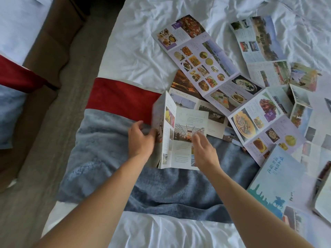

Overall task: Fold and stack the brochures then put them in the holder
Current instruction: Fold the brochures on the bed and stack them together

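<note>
Head view: my right hand (pixel 204 153), fingers straight, hovers over the half-folded brochure (pixel 180 140) on the blue blanket (pixel 170 190); my left hand (pixel 141 138) pinches its raised left panel. Beyond, an unfolded food brochure (pixel 215 76) lies on the bed (pixel 143 42).

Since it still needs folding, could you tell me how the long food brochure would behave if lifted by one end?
The food brochure would probably flop and bend at its creases, being thin and many-panelled. It looks light. Lying on other brochures, it may drag them along.
</note>
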`<state>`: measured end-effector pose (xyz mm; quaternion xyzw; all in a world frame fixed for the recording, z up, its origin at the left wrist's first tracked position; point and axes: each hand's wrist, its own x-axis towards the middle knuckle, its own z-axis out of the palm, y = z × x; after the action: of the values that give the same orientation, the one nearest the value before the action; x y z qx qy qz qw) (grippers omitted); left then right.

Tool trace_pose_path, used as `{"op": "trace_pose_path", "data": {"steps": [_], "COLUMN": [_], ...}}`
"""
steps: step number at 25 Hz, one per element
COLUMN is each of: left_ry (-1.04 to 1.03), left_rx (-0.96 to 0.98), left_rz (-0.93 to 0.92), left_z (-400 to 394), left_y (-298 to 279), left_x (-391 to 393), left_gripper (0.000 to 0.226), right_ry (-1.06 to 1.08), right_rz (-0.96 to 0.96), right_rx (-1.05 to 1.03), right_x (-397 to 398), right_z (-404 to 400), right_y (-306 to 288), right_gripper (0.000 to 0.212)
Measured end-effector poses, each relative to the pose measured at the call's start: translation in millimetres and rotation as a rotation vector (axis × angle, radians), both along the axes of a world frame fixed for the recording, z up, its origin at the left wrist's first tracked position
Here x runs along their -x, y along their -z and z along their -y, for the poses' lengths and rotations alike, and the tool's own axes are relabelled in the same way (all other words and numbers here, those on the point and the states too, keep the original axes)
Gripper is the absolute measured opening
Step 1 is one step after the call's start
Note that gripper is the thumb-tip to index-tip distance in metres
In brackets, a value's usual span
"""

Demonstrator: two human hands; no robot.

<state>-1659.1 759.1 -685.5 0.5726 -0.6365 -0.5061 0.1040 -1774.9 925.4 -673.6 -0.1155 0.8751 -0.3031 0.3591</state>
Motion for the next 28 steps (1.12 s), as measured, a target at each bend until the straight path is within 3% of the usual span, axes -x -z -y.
{"op": "trace_pose_path", "data": {"steps": [4,6,9,14,18,22,28], "left_ry": [0.195,0.276,0.354,0.471,0.474,0.517,0.609], "left_rx": [0.088,0.069,0.042,-0.098,0.011,0.308,0.579], "left_rz": [-0.032,-0.005,0.073,0.063,0.109,0.272,0.436], "left_z": [-23.3,-35.1,-47.7,-56.0,-57.3,-43.7,-9.1], "left_y": [-2.3,1.3,7.3,14.3,9.0,4.7,5.4], "left_x": [10.3,14.1,15.3,15.1,11.6,-15.3,-99.7], "left_gripper": [0.063,0.071,0.081,0.073,0.055,0.04,0.031], "right_ry": [0.263,0.38,0.433,0.243,0.086,-0.138,-0.47], "right_rz": [0.111,0.088,0.012,-0.051,-0.106,-0.156,-0.168], "right_rx": [0.163,0.218,0.185,0.095,-0.028,-0.111,-0.134], "right_x": [2.2,4.6,9.0,7.7,2.5,-21.9,-92.2], "right_z": [-8.0,-13.0,-18.7,-24.3,-21.7,-16.0,21.3], "right_y": [-4.4,-5.7,-8.0,-1.7,6.5,11.0,20.4], "right_gripper": [0.068,0.058,0.063,0.03,0.051,0.081,0.082]}}
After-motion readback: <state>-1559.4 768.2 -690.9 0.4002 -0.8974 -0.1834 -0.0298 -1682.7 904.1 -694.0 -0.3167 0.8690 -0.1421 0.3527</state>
